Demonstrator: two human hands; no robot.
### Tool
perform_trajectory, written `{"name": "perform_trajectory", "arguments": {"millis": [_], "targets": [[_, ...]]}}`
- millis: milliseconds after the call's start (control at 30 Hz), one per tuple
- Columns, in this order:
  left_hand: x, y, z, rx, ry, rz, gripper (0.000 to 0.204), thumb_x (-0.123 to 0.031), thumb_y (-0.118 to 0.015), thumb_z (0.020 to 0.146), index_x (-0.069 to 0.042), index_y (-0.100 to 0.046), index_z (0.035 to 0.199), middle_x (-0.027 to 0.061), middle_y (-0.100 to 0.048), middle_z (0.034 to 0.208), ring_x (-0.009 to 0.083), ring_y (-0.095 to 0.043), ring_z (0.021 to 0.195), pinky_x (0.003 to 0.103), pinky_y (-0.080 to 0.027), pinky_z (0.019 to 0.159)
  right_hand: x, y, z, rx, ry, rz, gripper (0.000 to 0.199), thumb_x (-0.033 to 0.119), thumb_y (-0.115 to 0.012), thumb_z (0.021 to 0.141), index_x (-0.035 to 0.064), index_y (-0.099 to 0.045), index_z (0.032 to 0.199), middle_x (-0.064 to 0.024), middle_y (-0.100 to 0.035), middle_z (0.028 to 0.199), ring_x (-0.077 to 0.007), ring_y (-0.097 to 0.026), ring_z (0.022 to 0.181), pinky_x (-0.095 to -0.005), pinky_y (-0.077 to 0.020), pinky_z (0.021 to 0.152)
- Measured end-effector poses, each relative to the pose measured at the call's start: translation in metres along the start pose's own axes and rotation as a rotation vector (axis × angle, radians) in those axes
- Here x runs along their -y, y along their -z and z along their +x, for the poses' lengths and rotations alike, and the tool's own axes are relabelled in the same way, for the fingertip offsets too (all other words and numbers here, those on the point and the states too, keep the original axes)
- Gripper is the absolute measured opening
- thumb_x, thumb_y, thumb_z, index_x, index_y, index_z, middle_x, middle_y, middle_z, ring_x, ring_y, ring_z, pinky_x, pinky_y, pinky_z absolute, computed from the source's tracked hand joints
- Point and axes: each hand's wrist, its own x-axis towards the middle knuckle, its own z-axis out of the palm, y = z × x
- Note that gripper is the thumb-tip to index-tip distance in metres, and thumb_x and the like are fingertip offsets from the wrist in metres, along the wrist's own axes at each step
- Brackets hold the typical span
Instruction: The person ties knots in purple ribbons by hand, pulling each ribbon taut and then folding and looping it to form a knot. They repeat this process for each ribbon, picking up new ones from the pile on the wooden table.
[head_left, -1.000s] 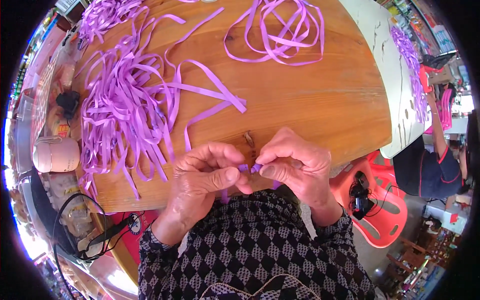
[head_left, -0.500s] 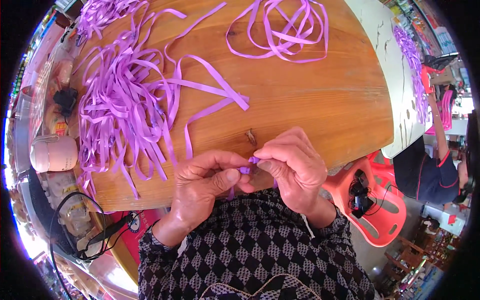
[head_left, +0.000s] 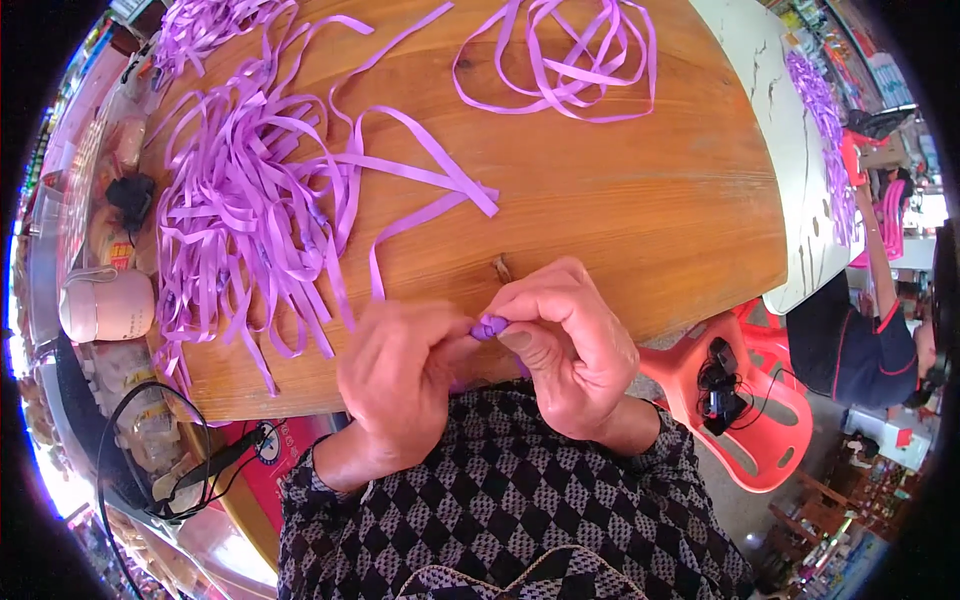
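Note:
In front of my body, at the near edge of the table, my two hands meet at a purple ribbon (head_left: 489, 327). A small bunched lump shows on it; whether this is a knot or a clasp I cannot tell. My right hand (head_left: 575, 350) pinches the lump between thumb and forefinger. Pressed against its other side, my left hand (head_left: 398, 375) is closed, its curled fingers blurred by motion. Short bits of purple strap show below the hands. On the table's left lies a tangled heap of purple ribbons (head_left: 240, 190), some loose ends stretching toward the middle.
A loosely coiled purple ribbon (head_left: 565, 75) lies at the far side of the wooden table (head_left: 640, 200). Pink jar (head_left: 107, 305) and black cable (head_left: 105, 450) are at left. A red stool (head_left: 760, 440) holds black wired devices (head_left: 720, 390). Another person (head_left: 850, 345) is at right.
Both hands have come closer together. The two purple pieces, apart before, now form one lump between the fingertips. My left hand has turned over, its fingers curling in.

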Motion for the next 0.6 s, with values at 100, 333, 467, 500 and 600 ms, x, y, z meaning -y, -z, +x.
{"name": "perform_trajectory", "arguments": {"millis": [100, 333, 467, 500, 600], "targets": [[0.006, 0.004, 0.012, -0.087, -0.301, 0.269, 0.015, -0.009, -0.068, 0.066, -0.003, -0.058, 0.076, 0.0069, -0.06, 0.089, 0.0238, -0.054, 0.068, 0.033, -0.042, 0.067, -0.002, 0.002, 0.003, 0.01, 0.084, -0.138, 0.013, 0.008, -0.063, 0.078, -0.0024, -0.057, 0.084, -0.0109, -0.062, 0.083, -0.0216, -0.054, 0.075, -0.0297, -0.0436, 0.069], [0.008, 0.012, 0.015, -0.061, -0.257, 0.198, 0.015, -0.012, -0.065, 0.073, 0.0, -0.057, 0.078, 0.0095, -0.058, 0.089, 0.0223, -0.055, 0.07, 0.033, -0.042, 0.07, -0.014, 0.008, 0.007, 0.02, 0.209, -0.258, 0.016, 0.01, -0.065, 0.075, -0.0012, -0.059, 0.083, -0.0113, -0.063, 0.085, -0.0234, -0.055, 0.078, -0.0295, -0.0434, 0.07], [0.013, 0.005, 0.006, -0.019, 0.532, -0.973, 0.017, -0.013, -0.061, 0.082, 0.002, -0.055, 0.087, 0.013, -0.057, 0.091, 0.0174, -0.058, 0.067, 0.028, -0.047, 0.064, -0.011, 0.003, -0.002, 0.038, -0.135, 0.181, 0.017, 0.012, -0.065, 0.077, -0.0022, -0.058, 0.084, -0.011, -0.062, 0.081, -0.018, -0.056, 0.074, -0.0258, -0.0445, 0.066], [0.014, 0.005, 0.005, 0.03, 0.576, -1.073, 0.018, -0.013, -0.059, 0.084, 0.003, -0.054, 0.09, 0.014, -0.057, 0.092, 0.0163, -0.058, 0.066, 0.026, -0.048, 0.063, -0.005, 0.005, -0.001, 0.089, -0.38, 0.321, 0.017, 0.013, -0.063, 0.079, -0.0028, -0.058, 0.084, -0.0104, -0.062, 0.079, -0.0147, -0.056, 0.07, -0.0239, -0.0446, 0.062], [0.012, 0.005, 0.007, 0.012, 0.657, -1.125, 0.017, -0.012, -0.059, 0.083, 0.003, -0.055, 0.09, 0.0138, -0.058, 0.091, 0.017, -0.058, 0.064, 0.027, -0.048, 0.062, -0.006, 0.006, -0.001, 0.143, -0.585, 0.402, 0.018, 0.014, -0.061, 0.082, -0.0037, -0.057, 0.084, -0.0087, -0.061, 0.076, -0.0095, -0.054, 0.065, -0.0211, -0.0439, 0.057]]}}
